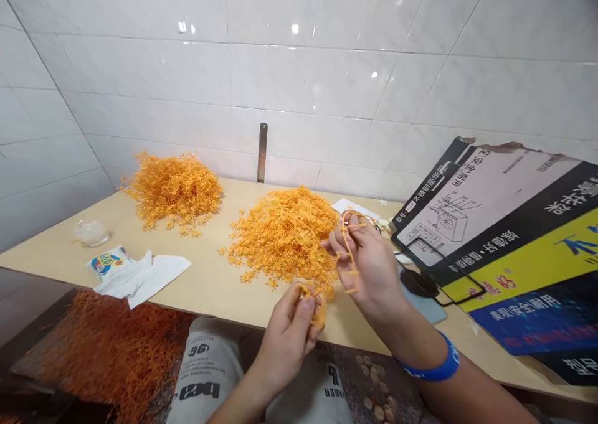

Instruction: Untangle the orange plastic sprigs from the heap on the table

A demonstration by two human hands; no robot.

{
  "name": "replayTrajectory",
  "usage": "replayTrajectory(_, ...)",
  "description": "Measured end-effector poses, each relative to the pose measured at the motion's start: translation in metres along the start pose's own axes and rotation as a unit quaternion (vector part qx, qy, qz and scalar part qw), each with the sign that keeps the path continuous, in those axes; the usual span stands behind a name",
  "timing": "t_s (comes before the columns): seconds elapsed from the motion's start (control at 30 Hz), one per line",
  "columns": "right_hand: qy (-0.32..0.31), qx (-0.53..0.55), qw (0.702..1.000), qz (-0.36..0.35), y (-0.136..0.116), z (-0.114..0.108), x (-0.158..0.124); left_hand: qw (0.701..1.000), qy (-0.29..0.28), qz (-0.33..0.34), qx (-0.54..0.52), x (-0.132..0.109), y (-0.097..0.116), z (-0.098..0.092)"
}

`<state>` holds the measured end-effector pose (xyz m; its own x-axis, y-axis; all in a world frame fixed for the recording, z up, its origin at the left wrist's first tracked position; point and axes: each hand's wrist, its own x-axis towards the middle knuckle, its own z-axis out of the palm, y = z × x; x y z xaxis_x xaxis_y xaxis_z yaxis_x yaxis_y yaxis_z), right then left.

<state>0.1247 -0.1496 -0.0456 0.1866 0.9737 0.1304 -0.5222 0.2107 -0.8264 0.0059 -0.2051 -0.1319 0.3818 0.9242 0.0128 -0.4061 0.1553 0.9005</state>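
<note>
My left hand (290, 324) is closed in a pinch on a small clump of orange plastic sprigs (318, 306) just off the near edge of the wooden table (210, 281). My right hand (367, 259), with a blue wristband (436, 365), grips a thin orange strand (348, 237) that loops over its fingers and runs down to the clump. Both hands hover in front of a pile of orange plastic sprigs (283, 231) at the table's middle.
A second orange pile (175, 190) lies at the back left. A tissue packet (109, 262), white tissues (149, 274) and a clear cup (93, 232) sit at the left. Printed boards (509, 225) lean at the right. More orange sprigs (112, 349) fill a bin below.
</note>
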Motion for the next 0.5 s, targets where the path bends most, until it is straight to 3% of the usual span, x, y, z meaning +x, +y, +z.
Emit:
replayTrajectory(0.2,0.025,0.029,0.999,0.028,-0.013,0.010,0.013,1.000,0.005,-0.006,0.018,-0.003,-0.001,0.006)
replayTrajectory(0.37,-0.002,0.021,0.998,0.055,-0.012,0.009,0.024,0.999,0.010,-0.029,0.020,-0.004,-0.001,0.004)
replayTrajectory(0.5,-0.005,0.015,0.999,0.036,-0.009,0.003,0.029,0.999,0.012,-0.042,0.004,-0.006,-0.009,0.001)
